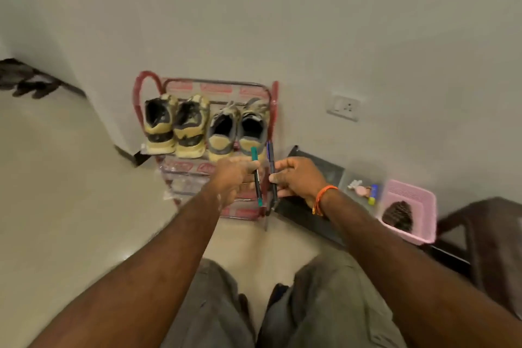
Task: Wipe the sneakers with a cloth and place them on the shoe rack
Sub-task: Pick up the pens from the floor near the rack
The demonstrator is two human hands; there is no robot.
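— Sneakers [206,127], where are they kept?
— Four are lined up on the shoe rack's [272,121] top shelf.
— And each grip?
— A green pen [256,175] is pinched by the left hand [234,175], a blue pen [271,175] by the right hand [299,178].

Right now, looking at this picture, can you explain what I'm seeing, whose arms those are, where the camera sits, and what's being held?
This is one picture from a camera worn on a person's head, looking down, so the arms are the wearer's own. The left hand holds a green-capped pen; the right hand, with an orange wristband, holds a blue-capped pen. Behind them, a red shoe rack stands against the wall with four sneakers on its top shelf. A pink basket sits on the floor to the right. No cloth is visible.
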